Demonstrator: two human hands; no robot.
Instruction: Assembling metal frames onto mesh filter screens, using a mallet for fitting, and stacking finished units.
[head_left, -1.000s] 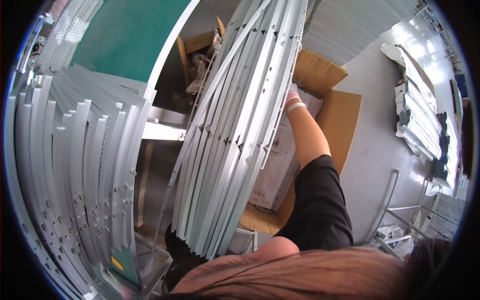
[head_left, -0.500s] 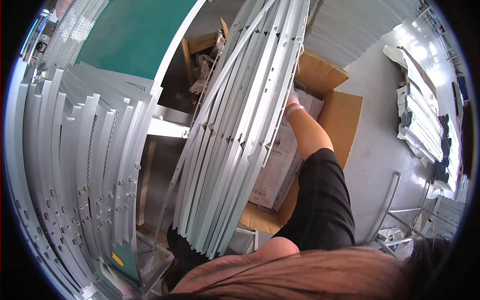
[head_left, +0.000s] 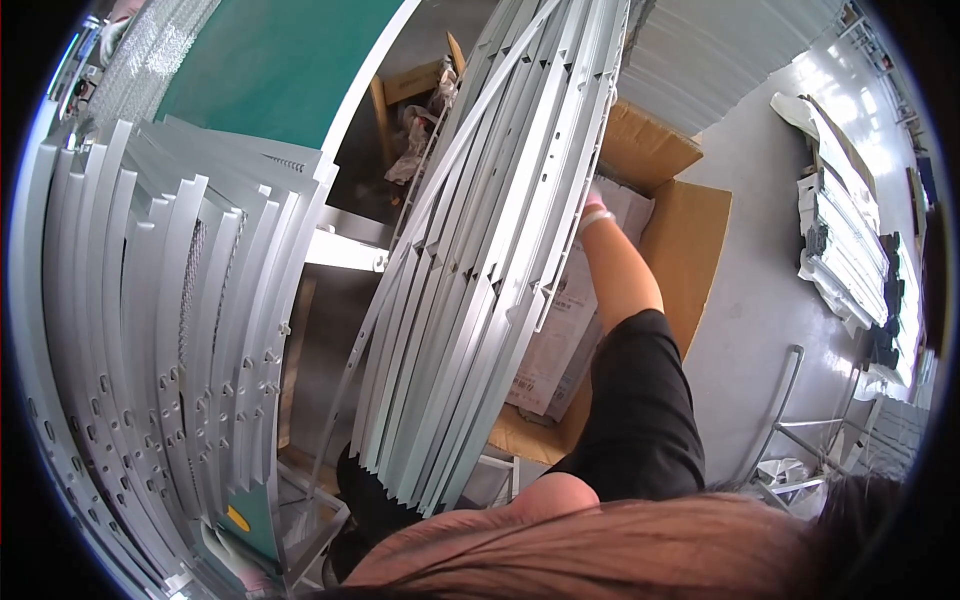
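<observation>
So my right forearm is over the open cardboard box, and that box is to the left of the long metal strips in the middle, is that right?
Not quite: the head view shows the open cardboard box to the right of the long metal strips in the middle, not the left. Your right forearm is over the box, as you said.

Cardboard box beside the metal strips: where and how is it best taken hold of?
The cardboard box is probably best taken by its right-hand flap, coming from the right: that flap spreads outward with its edge exposed, while metal strips hide the left side.
</observation>
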